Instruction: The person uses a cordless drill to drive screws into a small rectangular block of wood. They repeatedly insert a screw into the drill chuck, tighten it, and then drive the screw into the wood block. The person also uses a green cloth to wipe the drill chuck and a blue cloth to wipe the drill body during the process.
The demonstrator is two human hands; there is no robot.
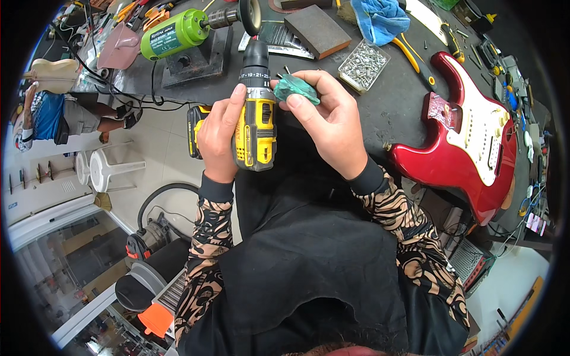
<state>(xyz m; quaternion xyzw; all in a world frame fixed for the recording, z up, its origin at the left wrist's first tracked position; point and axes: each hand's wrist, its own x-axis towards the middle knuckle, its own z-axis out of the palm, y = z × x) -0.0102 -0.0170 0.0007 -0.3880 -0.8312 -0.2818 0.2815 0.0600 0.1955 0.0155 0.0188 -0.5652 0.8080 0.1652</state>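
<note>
My left hand (pixel 220 133) grips a yellow and black cordless drill (pixel 256 133) by its handle, with the black chuck (pixel 255 54) pointing away from me. Between the thumb and fingers of my right hand (pixel 336 120) is a rough green lump (pixel 295 90), possibly polishing compound. The lump is close beside the drill's numbered collar; whether they touch I cannot tell. What the chuck holds is hard to make out. Just beyond the lump, a screw (pixel 287 70) shows on the dark bench mat (pixel 378 111). Right of my right hand rests a red electric guitar body (pixel 414 162) with a white pickguard (pixel 476 129).
A green bench grinder motor (pixel 173 35) bears a round wheel (pixel 250 18) near the chuck. A clear box of screws (pixel 364 66), a dark block (pixel 317 31), a blue cloth (pixel 380 20) and yellow-handled pliers (pixel 414 64) lie beyond my hands. Another person (pixel 67 115) stands at far left.
</note>
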